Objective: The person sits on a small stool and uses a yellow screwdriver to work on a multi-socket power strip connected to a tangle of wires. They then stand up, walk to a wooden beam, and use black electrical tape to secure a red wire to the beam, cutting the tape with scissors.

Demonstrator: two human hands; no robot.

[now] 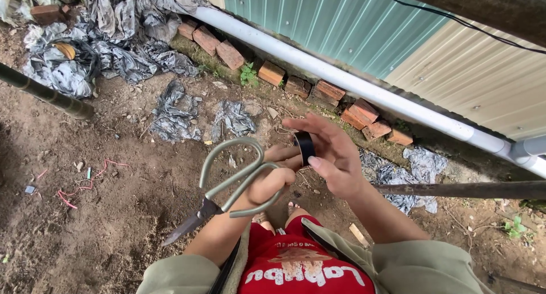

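A ribbed sheet-metal wall (364,32), pale green on the left and cream on the right, runs along the top of the view, with a smooth white plastic pipe (352,83) lying at its foot. Below it spreads bare brown soil (114,226), lumpy and strewn with small debris. Crumpled grey plastic sheeting (114,38) lies heaped at the upper left, with torn scraps further along. A row of rough red bricks (273,72) lines the base of the pipe. A dark rusty metal bar (466,190) crosses at the right, and a dull green pole (45,92) slants at the left. Thin red wire scraps (79,186) lie on the dirt. The person wears a red shirt (301,268) with white lettering on the chest, seen upside down. The left hand (267,183) is closed around one big looped handle of grey-green metal scissors (227,180), whose dark blades point down-left. The right hand (330,154) pinches a small roll of black tape (305,146) between thumb and fingers, just right of the scissor handles, the two hands almost touching.
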